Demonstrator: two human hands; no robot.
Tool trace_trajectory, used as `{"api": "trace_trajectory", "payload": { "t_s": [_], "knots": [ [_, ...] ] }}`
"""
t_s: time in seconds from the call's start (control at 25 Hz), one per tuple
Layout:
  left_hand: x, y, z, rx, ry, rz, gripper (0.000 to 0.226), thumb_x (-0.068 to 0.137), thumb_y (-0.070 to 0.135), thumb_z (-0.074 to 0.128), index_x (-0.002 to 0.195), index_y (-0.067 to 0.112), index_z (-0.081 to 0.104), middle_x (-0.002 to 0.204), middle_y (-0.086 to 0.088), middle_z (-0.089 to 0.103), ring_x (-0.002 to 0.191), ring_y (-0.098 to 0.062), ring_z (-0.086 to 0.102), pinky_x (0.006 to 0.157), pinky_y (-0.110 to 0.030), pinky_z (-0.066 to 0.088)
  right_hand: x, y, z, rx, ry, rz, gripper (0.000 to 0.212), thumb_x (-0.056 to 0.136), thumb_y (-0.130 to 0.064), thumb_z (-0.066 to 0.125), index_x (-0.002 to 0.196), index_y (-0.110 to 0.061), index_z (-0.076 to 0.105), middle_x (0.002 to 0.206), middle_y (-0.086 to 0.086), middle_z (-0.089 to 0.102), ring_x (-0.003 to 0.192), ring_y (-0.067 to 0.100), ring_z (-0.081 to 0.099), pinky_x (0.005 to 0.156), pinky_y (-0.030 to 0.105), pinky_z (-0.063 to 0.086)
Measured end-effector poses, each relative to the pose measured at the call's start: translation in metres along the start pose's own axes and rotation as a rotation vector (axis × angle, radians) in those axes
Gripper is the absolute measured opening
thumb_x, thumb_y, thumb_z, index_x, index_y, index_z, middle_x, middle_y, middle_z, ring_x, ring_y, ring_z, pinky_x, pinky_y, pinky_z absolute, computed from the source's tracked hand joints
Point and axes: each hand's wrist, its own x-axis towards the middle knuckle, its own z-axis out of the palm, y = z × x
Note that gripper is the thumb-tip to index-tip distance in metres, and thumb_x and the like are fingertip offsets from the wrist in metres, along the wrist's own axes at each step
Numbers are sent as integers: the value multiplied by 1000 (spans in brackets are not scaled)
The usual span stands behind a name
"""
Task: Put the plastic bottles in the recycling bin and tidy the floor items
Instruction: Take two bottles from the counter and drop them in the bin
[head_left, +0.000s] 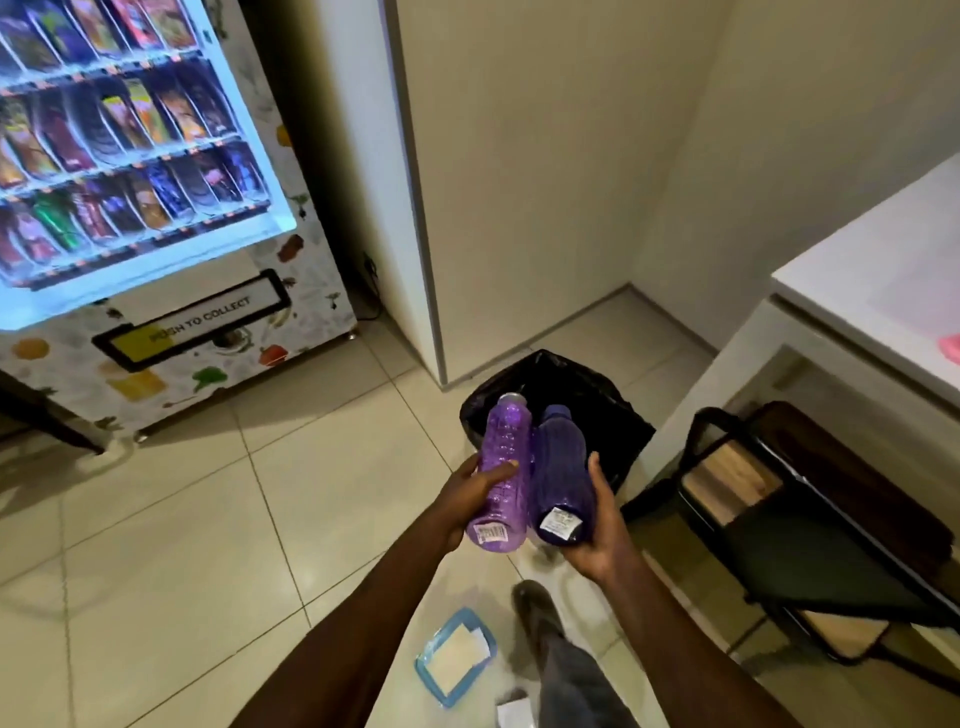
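light purple bottle, dark purple bottle, black bin liner, blue-rimmed lid, beige floor tiles

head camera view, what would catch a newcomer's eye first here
Two purple bottles at centre, a lighter bottle in the left hand and a darker bottle in the right hand, are held over a black-lined bin by the wall. The lit vending machine glows at upper left. On the floor below the arms lies a blue-rimmed lid.

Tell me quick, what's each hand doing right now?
Left hand: closed on the light purple textured plastic bottle.
Right hand: closed on the dark purple smooth plastic bottle.
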Motion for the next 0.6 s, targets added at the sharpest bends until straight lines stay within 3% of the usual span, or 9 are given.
{"api": "trace_trajectory", "payload": {
  "t_s": [0.08,0.2,0.28,0.36,0.44,0.52,0.6],
  "knots": [
    [52,18,-2,35,35,-37,52,82,23,79,129,14,59,114,-17,73,99,-36,73,88,-47,60,46,-17,2,35,59,-7,66,91,-51,71,138,-6,64,141,21,62,122,38,66,106,54,50],
    [145,37,-3,109,109,-62,55,78,25,81,128,17,60,113,-10,74,87,-25,74,67,-31,59,131,-46,-8,-1,179,30,68,91,-49,69,143,-7,58,145,23,59,137,42,53,119,56,37],
    [211,40,0,206,120,-66,59,79,30,80,133,19,57,121,-7,69,93,-23,70,71,-29,56,187,-59,-25,-23,281,15,67,94,-49,64,147,-7,54,147,22,56,134,42,54,117,57,38],
    [280,35,6,347,103,-40,63,80,41,77,135,19,55,124,-7,66,100,-24,66,87,-36,55,237,-78,-49,-29,390,-26,64,97,-48,61,145,-7,56,144,19,60,114,37,66,103,51,51],
    [351,22,12,476,107,-11,67,80,50,74,136,20,54,125,-9,65,108,-29,63,98,-35,49,293,-95,-84,-74,473,-33,58,97,-51,60,135,-8,65,125,15,72,94,30,74,85,44,61],
    [417,-1,16,555,105,-18,67,79,55,72,136,24,54,124,-10,65,112,-31,62,93,-28,43,345,-100,-128,-150,560,22,51,97,-54,57,116,-9,73,97,11,80,75,26,78,63,37,66],
    [468,-32,14,575,114,-58,64,80,59,70,132,24,56,123,-11,66,114,-32,62,93,-28,42,390,-96,-171,-184,616,59,50,99,-53,52,109,-8,72,84,11,80,69,26,77,61,35,64]
  ]
}}
